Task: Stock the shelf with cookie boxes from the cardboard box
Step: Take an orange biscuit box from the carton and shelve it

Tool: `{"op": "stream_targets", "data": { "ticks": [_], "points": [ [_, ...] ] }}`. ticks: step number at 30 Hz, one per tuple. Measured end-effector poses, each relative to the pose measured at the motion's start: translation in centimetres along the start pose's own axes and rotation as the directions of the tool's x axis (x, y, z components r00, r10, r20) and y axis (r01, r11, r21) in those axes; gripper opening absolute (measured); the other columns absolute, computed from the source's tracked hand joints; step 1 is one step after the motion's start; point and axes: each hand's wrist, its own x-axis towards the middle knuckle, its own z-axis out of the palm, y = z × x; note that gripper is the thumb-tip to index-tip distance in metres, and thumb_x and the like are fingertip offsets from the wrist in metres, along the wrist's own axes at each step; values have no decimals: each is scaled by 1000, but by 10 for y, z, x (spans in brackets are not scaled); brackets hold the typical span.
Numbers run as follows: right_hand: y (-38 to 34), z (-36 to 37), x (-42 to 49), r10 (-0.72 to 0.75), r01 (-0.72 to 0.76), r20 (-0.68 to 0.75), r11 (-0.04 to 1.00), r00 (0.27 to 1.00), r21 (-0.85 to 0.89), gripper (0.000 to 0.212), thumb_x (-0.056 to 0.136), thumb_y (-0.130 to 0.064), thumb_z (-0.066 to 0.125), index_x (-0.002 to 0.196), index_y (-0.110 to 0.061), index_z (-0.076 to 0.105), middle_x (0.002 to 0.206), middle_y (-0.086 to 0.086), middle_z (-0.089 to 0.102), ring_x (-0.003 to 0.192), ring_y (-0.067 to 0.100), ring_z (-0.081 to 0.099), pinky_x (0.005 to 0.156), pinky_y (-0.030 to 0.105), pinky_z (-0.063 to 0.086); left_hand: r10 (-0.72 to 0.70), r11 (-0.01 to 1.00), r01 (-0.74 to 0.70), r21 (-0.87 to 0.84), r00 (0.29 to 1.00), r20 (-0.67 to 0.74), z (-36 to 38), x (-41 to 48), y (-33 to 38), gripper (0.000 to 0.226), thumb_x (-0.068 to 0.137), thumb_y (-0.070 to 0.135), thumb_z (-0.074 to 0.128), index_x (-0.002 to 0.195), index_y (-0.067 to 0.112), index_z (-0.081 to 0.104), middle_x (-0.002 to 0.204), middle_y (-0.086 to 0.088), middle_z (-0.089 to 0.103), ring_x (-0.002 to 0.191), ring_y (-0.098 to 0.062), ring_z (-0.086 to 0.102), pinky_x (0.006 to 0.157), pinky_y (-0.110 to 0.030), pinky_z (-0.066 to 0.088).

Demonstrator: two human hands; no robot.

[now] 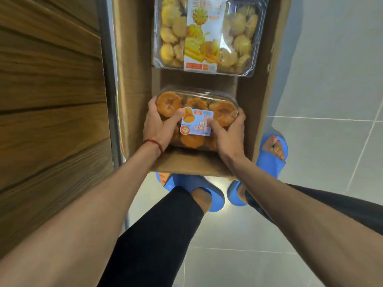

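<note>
I am holding a clear box of orange cookies (196, 119) over the cardboard box (255, 100), my left hand (157, 123) gripping its left end and my right hand (230, 129) gripping its right end, while a box of yellow cookies (207, 34) is lying farther in

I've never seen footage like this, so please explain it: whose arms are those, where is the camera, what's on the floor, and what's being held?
No machine here: a person wears a camera on the head, looking down, so this one picture shows their own arms. On the tiled floor stands an open cardboard box, beside a wooden panel. The left hand and right hand grip a clear orange cookie box at its two sides, inside the cardboard box. A yellow cookie box lies farther in, untouched. The blue slippers are on the person's feet.
</note>
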Motion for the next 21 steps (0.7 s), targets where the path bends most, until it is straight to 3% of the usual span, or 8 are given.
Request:
{"op": "stream_targets", "data": {
  "ticks": [3, 9, 11, 13, 16, 19, 21],
  "points": [
    [-6, -8, -14, 14, -14, 21, 1000, 1000, 12, 92, 84, -36, 79, 155, -22, 23, 151, 6, 43, 135, 23, 49, 112, 44, 46, 2, 1000, -2, 9, 1000, -1, -12, -17, 7, 88, 62, 71, 66, 140, 45, 32, 136, 3, 53, 121, -21, 54, 105, -46, 46],
    [-57, -52, -93, -51, 49, 94, 999, 994, 18, 82, 77, -49, 83, 143, -30, 39, 133, -5, 61, 117, 17, 65, 96, 45, 59, -20, 997, 24, -72, 999, 48, -66, -101, 40, 94, 60, 74, 70, 141, 47, 32, 137, 4, 51, 122, -21, 55, 99, -48, 52],
    [-79, -72, -129, -72, 67, 103, 997, 992, 50, 79, 72, -53, 84, 137, -32, 45, 127, -8, 66, 111, 14, 69, 92, 43, 61, -16, 995, 22, -96, 997, 71, -87, -137, 55, 87, 63, 69, 74, 138, 48, 36, 134, 8, 55, 121, -18, 57, 100, -48, 51],
    [-101, -95, -167, -89, 79, 107, 992, 990, 95, 71, 76, -44, 86, 135, -31, 48, 124, -9, 68, 109, 12, 70, 90, 40, 62, 15, 994, -7, -109, 997, 71, -105, -175, 75, 68, 66, 62, 77, 125, 55, 42, 128, 14, 59, 119, -13, 58, 101, -47, 51],
    [-133, -128, -222, -116, 104, 100, 987, 988, 118, 61, 84, -30, 83, 134, -30, 48, 117, -15, 66, 106, 10, 70, 80, 26, 62, 56, 991, -48, -123, 997, 59, -129, -229, 106, 62, 63, 62, 81, 114, 67, 45, 123, 18, 61, 116, -11, 60, 100, -46, 52],
    [-154, -161, -272, -101, 89, 74, 985, 992, 146, 56, 85, -29, 81, 127, -36, 45, 112, -21, 63, 96, 3, 69, 67, 13, 56, 90, 988, -78, -136, 992, 84, -146, -275, 135, 82, 54, 69, 83, 126, 57, 46, 132, 8, 56, 118, -15, 59, 96, -46, 54],
    [-163, -179, -299, -101, 93, 48, 983, 994, 156, 50, 85, -31, 81, 119, -42, 45, 108, -26, 60, 91, -2, 68, 66, 13, 55, 145, 985, -137, -104, 987, 76, -154, -302, 153, 89, 56, 66, 83, 135, 47, 45, 136, 2, 48, 120, -17, 55, 96, -43, 54]
  ]
}}
